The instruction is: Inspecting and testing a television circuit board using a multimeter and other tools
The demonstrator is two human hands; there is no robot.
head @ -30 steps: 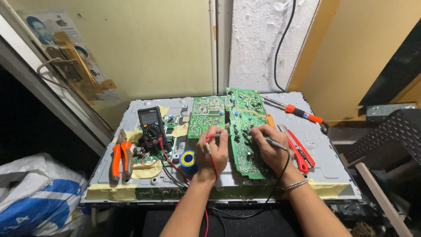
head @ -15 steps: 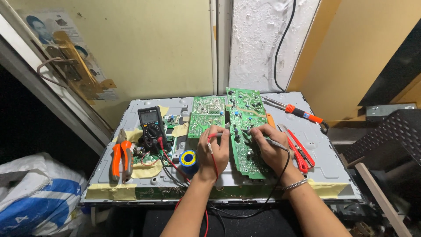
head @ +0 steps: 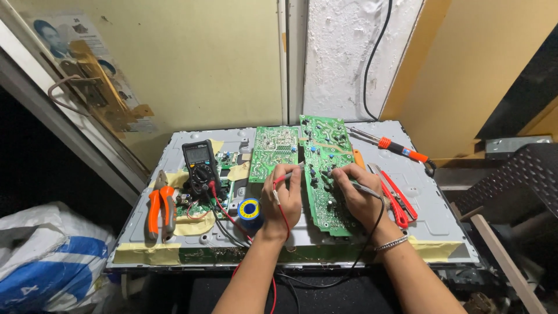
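- Left hand (head: 283, 197) pinches the red probe (head: 289, 174), tip at the green circuit board (head: 325, 168) edge.
- Right hand (head: 356, 195) pinches the black probe (head: 356, 186), tip on the same board.
- Board lies flat on the grey metal panel (head: 430, 209); multimeter (head: 199, 161) sits to the left.

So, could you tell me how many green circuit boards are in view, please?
3: a long board under both hands, a smaller board just left of it, and a third board partly hidden beneath the multimeter. More may be hidden.
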